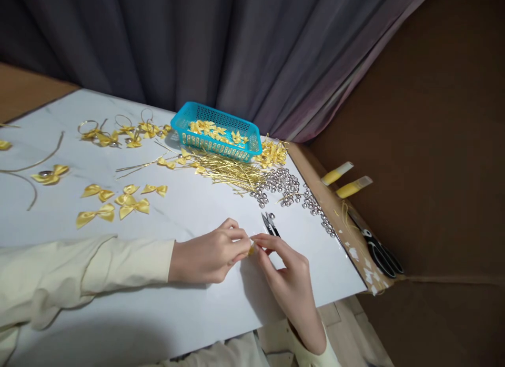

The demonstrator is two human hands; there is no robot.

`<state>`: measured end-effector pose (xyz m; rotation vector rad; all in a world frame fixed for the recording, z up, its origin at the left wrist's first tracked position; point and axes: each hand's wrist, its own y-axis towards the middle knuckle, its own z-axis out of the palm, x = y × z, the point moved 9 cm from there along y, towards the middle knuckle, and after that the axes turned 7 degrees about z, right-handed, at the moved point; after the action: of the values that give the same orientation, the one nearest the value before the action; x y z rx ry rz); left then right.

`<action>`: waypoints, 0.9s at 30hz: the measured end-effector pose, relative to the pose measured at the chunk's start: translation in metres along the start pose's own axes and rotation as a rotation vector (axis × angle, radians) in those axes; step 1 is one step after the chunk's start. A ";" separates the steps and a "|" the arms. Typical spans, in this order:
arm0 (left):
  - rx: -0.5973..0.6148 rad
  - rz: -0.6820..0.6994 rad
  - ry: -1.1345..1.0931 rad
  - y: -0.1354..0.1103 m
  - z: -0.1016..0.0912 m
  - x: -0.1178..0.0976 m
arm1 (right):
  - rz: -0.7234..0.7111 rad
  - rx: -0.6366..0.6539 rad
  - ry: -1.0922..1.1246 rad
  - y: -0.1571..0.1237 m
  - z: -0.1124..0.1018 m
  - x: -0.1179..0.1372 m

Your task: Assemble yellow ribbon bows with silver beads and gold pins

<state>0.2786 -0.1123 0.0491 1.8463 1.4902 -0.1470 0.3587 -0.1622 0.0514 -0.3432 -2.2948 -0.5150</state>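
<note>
My left hand point(213, 253) and my right hand point(290, 269) meet above the white tabletop near its front right. Between their fingertips is a small piece of yellow ribbon point(251, 249), pinched from both sides and mostly hidden by the fingers. Just beyond the fingers lie black-handled thread snips point(270, 225), blades pointing away. Silver beads point(284, 182) are spread past the snips. Left of my hands, several yellow satin bows point(134, 206) lie loose. A bundle of thin gold wire ties point(226, 169) rests farther back.
A turquoise basket point(252, 140) holding more bows stands at the back, before a grey curtain point(189, 46). Bows with ring-shaped bands point(89, 129) lie back left. Along the right ledge are two yellow glue tubes point(354, 187) and black scissors point(382, 256).
</note>
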 end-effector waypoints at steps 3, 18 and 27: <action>0.008 -0.003 -0.012 -0.001 0.001 0.000 | -0.024 0.036 0.007 0.002 0.001 0.000; -0.195 -0.182 -0.148 -0.009 -0.005 0.026 | -0.020 0.056 0.043 0.004 -0.002 0.002; -0.278 -0.451 -0.254 -0.016 -0.015 0.043 | 0.274 0.119 0.454 0.003 0.013 -0.019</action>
<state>0.2726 -0.0684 0.0296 1.2068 1.6291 -0.3562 0.3648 -0.1556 0.0298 -0.4254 -1.7950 -0.2799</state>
